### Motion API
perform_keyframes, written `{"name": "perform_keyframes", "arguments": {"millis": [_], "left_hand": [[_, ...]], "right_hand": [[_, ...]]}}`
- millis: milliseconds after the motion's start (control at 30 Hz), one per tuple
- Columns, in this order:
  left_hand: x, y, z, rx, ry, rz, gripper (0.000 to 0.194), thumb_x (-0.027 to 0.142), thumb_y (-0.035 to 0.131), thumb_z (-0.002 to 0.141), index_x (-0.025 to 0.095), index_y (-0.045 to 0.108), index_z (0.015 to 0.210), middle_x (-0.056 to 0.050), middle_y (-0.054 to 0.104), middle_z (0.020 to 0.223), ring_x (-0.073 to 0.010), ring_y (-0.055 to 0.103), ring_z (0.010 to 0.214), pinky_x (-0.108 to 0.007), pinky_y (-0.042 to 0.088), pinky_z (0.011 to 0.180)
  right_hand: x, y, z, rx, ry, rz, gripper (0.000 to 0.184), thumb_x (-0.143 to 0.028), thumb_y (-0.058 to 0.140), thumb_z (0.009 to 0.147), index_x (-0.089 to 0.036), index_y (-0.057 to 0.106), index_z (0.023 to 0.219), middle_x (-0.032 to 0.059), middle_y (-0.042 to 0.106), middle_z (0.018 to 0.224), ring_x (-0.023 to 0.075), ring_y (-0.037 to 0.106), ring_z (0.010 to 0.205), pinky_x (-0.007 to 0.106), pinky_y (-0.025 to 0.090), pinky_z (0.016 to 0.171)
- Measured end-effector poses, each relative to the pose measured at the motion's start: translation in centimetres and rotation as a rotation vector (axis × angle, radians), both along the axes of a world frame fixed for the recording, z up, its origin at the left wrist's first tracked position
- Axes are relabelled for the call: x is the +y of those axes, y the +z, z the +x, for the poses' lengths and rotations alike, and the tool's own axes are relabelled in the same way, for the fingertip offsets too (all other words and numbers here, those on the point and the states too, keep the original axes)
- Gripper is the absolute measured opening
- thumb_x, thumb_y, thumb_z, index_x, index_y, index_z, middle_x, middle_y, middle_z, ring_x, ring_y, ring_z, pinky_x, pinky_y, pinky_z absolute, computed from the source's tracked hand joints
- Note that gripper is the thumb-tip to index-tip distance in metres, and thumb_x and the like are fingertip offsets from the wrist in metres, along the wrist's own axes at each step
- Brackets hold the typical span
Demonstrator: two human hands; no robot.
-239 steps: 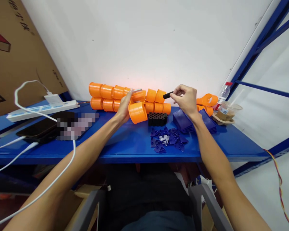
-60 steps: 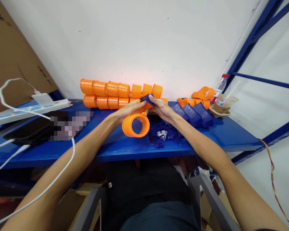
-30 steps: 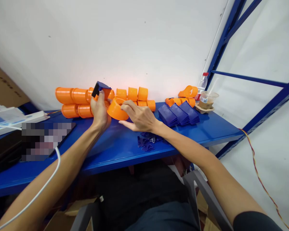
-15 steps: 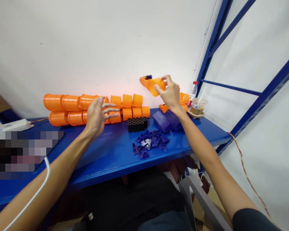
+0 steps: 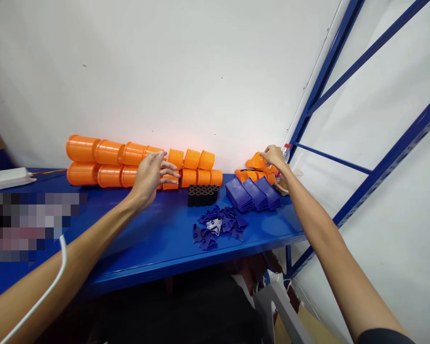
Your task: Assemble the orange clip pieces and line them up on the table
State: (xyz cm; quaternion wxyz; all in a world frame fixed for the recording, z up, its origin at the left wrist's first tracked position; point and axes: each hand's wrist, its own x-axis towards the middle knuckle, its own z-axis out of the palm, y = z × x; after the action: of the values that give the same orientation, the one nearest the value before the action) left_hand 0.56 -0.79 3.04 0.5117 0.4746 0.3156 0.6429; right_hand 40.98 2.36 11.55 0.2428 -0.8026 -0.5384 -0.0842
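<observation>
At the back right of the blue table, my right hand (image 5: 273,155) pinches a curved orange plastic piece (image 5: 256,161) just above a row of other orange pieces (image 5: 251,176). My left hand (image 5: 151,177) hovers in front of the stacked orange cups (image 5: 109,152), fingers spread and nothing in them. Black short tubes (image 5: 203,196) stand in a tight block to its right. Fanned stacks of flat dark blue plates (image 5: 239,193) lie below my right hand. Nearer the front edge is a loose heap of small dark blue parts (image 5: 227,223) with one pale part (image 5: 214,225) among them.
A bottle with a red cap (image 5: 287,147) stands behind my right hand, partly hidden. Blue shelf posts (image 5: 318,81) rise at the right. A white power strip (image 5: 9,178) lies at the far left, and a white cable (image 5: 62,260) crosses my left forearm.
My right hand has come down and to the right with the orange piece, from mid-air to the row of orange pieces. My left hand stays open in much the same place.
</observation>
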Motion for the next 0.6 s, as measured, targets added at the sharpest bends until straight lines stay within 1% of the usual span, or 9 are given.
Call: {"name": "perform_keyframes", "arguments": {"millis": [100, 167, 333, 467, 600], "left_hand": [[-0.24, 0.17, 0.1, 0.003, -0.002, -0.009, 0.012, 0.03, 0.057, 0.108, 0.019, 0.058, 0.113, 0.0, 0.068, 0.071, -0.0165, 0.07, 0.055, -0.023, 0.058, 0.05], [-0.38, 0.27, 0.11, 0.006, -0.009, -0.018, 0.01, 0.028, 0.054, 0.11, 0.019, 0.058, 0.114, 0.0, 0.068, 0.07, -0.0162, 0.069, 0.054, -0.023, 0.058, 0.049], [-0.45, 0.28, 0.01, 0.007, -0.019, -0.015, 0.016, 0.033, 0.062, 0.109, 0.019, 0.059, 0.114, 0.001, 0.068, 0.07, -0.0165, 0.07, 0.055, -0.023, 0.059, 0.049], [-0.55, 0.32, 0.06, 0.009, -0.012, -0.029, 0.012, 0.028, 0.053, 0.112, 0.018, 0.059, 0.115, 0.0, 0.068, 0.069, -0.0162, 0.07, 0.054, -0.022, 0.058, 0.048], [-0.78, 0.51, 0.18, 0.005, -0.011, -0.034, 0.012, 0.027, 0.052, 0.112, 0.017, 0.059, 0.114, 0.0, 0.068, 0.068, -0.0164, 0.069, 0.053, -0.023, 0.058, 0.048]], "right_hand": [[0.42, -0.53, 0.21, 0.004, -0.014, -0.017, 0.026, -0.028, 0.069, 0.103, -0.007, 0.079, 0.116, 0.0205, 0.086, 0.093, 0.0236, 0.081, 0.071, 0.025, 0.054, 0.06], [0.55, -0.68, 0.12, 0.005, -0.017, -0.027, 0.027, -0.028, 0.068, 0.104, -0.007, 0.079, 0.118, 0.0206, 0.086, 0.094, 0.0234, 0.082, 0.072, 0.024, 0.055, 0.061], [0.44, -0.58, -0.3, -0.005, -0.033, -0.034, 0.029, -0.032, 0.068, 0.105, -0.007, 0.08, 0.115, 0.0207, 0.086, 0.093, 0.0244, 0.083, 0.076, 0.025, 0.056, 0.065], [0.13, -0.51, -0.34, -0.042, -0.038, -0.033, 0.032, -0.035, 0.071, 0.104, -0.006, 0.081, 0.113, 0.022, 0.086, 0.097, 0.0249, 0.083, 0.079, 0.026, 0.057, 0.069], [-0.24, -0.66, -0.22, -0.078, -0.026, -0.033, 0.034, -0.037, 0.069, 0.105, -0.005, 0.081, 0.11, 0.0237, 0.085, 0.097, 0.0262, 0.082, 0.082, 0.028, 0.057, 0.074]]}}
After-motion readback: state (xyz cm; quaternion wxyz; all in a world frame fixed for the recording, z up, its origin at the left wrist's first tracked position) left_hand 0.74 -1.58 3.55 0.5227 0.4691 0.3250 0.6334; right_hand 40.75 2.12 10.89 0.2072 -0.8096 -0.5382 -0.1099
